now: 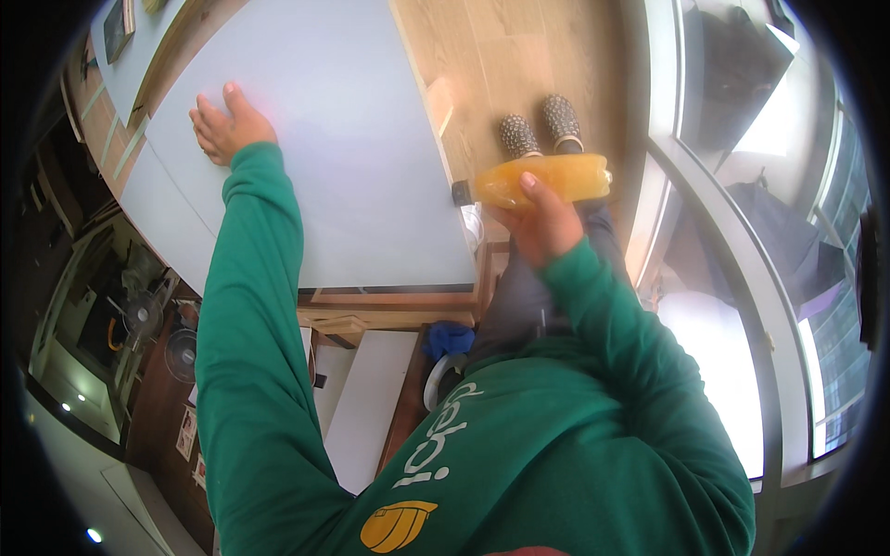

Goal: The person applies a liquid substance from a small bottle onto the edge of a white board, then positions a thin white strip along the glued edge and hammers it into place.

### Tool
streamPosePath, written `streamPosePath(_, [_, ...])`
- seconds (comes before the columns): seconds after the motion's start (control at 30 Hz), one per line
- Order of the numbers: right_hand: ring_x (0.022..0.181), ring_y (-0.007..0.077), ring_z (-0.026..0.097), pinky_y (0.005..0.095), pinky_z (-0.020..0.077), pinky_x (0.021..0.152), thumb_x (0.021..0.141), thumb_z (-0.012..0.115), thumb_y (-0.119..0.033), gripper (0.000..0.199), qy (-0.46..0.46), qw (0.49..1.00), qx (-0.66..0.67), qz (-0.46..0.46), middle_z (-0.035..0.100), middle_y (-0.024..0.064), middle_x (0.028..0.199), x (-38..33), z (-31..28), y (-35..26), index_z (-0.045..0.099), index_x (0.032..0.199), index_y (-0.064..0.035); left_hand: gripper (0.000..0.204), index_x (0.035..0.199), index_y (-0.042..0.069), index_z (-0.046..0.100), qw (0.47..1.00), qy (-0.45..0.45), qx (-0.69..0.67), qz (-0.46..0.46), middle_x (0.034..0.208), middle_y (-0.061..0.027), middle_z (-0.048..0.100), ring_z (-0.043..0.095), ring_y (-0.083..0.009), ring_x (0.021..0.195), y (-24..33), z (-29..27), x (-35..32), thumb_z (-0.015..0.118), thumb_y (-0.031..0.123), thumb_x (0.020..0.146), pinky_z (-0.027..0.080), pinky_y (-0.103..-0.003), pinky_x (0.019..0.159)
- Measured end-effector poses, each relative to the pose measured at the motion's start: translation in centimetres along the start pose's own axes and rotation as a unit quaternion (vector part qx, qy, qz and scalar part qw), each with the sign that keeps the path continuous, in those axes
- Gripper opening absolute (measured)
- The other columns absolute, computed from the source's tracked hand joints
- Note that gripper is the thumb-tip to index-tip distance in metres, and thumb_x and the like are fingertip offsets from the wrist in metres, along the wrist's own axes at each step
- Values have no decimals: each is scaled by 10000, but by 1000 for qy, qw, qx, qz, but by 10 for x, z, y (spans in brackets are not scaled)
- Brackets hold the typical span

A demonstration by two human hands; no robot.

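Note:
My right hand (542, 222) is wrapped round a clear bottle (575, 174) of yellow-orange liquid, its thumb lying across the side. The bottle is tipped onto its side, its black cap (461, 193) pointing left, beside the table's right edge. My left hand (232, 127) rests on the pale white tabletop (362, 139) toward its far left, fingers apart and nothing in them. Both forearms wear green sleeves.
Dark patterned shoes (519, 136) stand on the wooden floor (519, 46). A white-framed window wall (732, 204) runs along the right. Below the table sit a blue cloth (450, 340) and a white board (371, 389). A fan (183, 355) stands at left.

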State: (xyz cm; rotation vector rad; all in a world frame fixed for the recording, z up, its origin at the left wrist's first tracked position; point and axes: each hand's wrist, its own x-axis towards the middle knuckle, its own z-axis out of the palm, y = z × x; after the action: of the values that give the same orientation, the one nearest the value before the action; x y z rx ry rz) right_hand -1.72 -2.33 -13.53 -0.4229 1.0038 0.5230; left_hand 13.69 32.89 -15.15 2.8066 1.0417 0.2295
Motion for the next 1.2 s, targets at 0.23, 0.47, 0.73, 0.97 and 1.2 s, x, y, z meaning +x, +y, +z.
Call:
streamPosePath(0.23, [1142,326,621,507,538,958,899,719,-155,471,-17,998,-1,-57,596,140,1209,7,28,-9,473,1278,-20,713,1523,153,371,1000,-4,5,5,1622,-98,269,195,-289,1498,1,-1,0,419,592,963,145,-502,1199])
streamPosePath(0.47, [1121,323,629,494,557,936,898,719,-132,463,37,999,-9,-15,595,139,1190,-5,8,0,476,1276,-22,701,1519,147,375,1000,-5,0,3,1619,-101,275,197,-290,1497,1,0,-1,423,576,967,147,-512,1197])
streamPosePath(0.73, [1050,318,663,479,561,942,896,716,-116,443,-39,994,9,-97,615,154,1163,40,46,-21,492,1259,3,702,1518,140,376,1000,-8,1,0,1618,-100,277,189,-284,1500,3,-1,-1,427,574,969,146,-511,1197])
streamPosePath(0.97, [1082,317,646,484,559,946,894,712,-125,455,10,999,-23,-47,612,154,1171,10,30,-12,486,1263,16,705,1519,139,375,1000,-6,-3,-1,1619,-106,273,191,-280,1501,2,-1,-1,428,578,969,148,-510,1196])
streamPosePath(1.2, [1085,315,644,464,578,931,887,717,-137,440,-88,987,-48,-126,610,157,1168,63,75,-42,510,1240,23,704,1520,150,376,1000,-6,6,-2,1619,-102,276,207,-284,1497,1,0,-2,424,584,968,153,-510,1196])
